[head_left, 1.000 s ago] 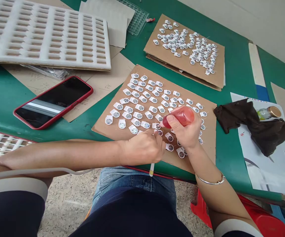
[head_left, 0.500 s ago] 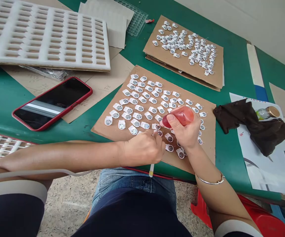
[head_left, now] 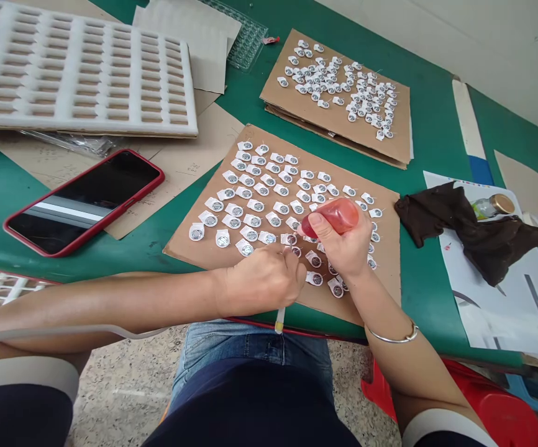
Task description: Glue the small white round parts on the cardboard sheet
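My right hand (head_left: 347, 245) is wrapped round a red, translucent squeeze bottle (head_left: 337, 216), tilted with its nozzle down to the left. Close beside it, my left hand (head_left: 269, 279) is closed on a slim tool (head_left: 279, 320); its pale end with a yellow band sticks out below the fist. The tool's kind is hidden by the fingers. The nozzle and the left fingertips meet over a small round part with a white tab (head_left: 289, 239); whether they touch it I cannot tell. Rows of such parts lie on a brown cardboard sheet (head_left: 189, 239), some covered by my hands.
Behind lies a cardboard stack (head_left: 281, 108) bearing more small parts. A white foam tray (head_left: 133, 81) and a red-cased phone (head_left: 87, 198) are at left. At right, a dark cloth (head_left: 441, 211) and a small capped bottle (head_left: 486, 207) rest on white paper (head_left: 465, 292).
The view has shifted slightly, so the table's things sit a little farther left. Both hands keep nearly the same pose over the same spot, still gripping the bottle and the slim tool.
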Action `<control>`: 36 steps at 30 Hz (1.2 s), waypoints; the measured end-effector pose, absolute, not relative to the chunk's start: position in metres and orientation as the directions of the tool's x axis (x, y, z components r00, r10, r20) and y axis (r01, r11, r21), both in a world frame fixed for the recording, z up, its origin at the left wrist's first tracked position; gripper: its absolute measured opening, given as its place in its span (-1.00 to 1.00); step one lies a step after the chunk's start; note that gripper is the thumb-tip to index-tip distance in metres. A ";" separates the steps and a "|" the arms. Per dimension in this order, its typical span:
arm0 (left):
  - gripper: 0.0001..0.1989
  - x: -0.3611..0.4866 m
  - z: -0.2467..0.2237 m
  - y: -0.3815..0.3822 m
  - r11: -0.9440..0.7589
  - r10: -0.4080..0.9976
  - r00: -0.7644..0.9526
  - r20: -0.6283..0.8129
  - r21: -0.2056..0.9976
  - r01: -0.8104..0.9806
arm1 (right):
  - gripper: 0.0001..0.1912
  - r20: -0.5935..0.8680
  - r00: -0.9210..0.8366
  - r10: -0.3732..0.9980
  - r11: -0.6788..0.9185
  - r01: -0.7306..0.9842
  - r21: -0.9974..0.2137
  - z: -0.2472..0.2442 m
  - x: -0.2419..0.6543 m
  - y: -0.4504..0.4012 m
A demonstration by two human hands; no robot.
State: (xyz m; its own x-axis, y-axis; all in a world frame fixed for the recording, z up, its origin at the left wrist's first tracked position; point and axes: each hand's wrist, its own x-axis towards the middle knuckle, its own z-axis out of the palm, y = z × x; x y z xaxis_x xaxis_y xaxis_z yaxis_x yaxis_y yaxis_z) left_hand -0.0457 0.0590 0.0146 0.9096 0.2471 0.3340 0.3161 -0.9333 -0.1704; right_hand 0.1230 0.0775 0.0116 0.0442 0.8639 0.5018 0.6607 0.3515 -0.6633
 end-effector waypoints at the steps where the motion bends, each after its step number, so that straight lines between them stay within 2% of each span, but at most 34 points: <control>1: -0.80 -0.046 0.015 0.060 -0.938 0.255 0.913 0.317 -0.149 0.314 | -0.82 0.505 0.042 0.862 0.354 0.664 -0.659 0.012 0.123 0.078; 4: -0.86 -0.050 0.019 0.067 -0.947 0.294 0.915 0.275 -0.047 0.319 | -0.82 0.492 0.041 0.870 0.351 0.651 -0.673 0.012 0.123 0.077; 9: -0.92 -0.058 0.025 0.082 -0.865 0.485 0.862 0.145 0.223 0.449 | -0.79 0.501 0.040 0.864 0.352 0.663 -0.661 0.012 0.124 0.076; 15: -0.85 -0.060 0.030 0.088 -0.804 0.523 0.843 0.125 0.400 0.440 | -0.77 0.520 0.035 0.854 0.360 0.681 -0.637 0.012 0.126 0.075; 21: -0.79 -0.060 0.032 0.092 -0.753 0.558 0.822 0.113 0.484 0.445 | -0.77 0.521 0.018 0.854 0.368 0.687 -0.626 0.012 0.128 0.074; 36: -0.86 -0.062 0.022 0.105 -0.615 0.674 0.724 0.148 0.656 0.438 | -0.76 0.582 -0.028 0.813 0.436 0.690 -0.577 0.008 0.128 0.070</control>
State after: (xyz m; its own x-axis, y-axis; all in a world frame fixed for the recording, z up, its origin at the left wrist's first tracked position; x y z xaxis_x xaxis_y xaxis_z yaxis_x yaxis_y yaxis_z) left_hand -0.0616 0.1047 0.0224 0.7240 0.6737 0.1479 0.4379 -0.6146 0.6561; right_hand 0.1278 0.0703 0.0083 -0.0276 0.8129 0.5818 0.6905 0.4363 -0.5769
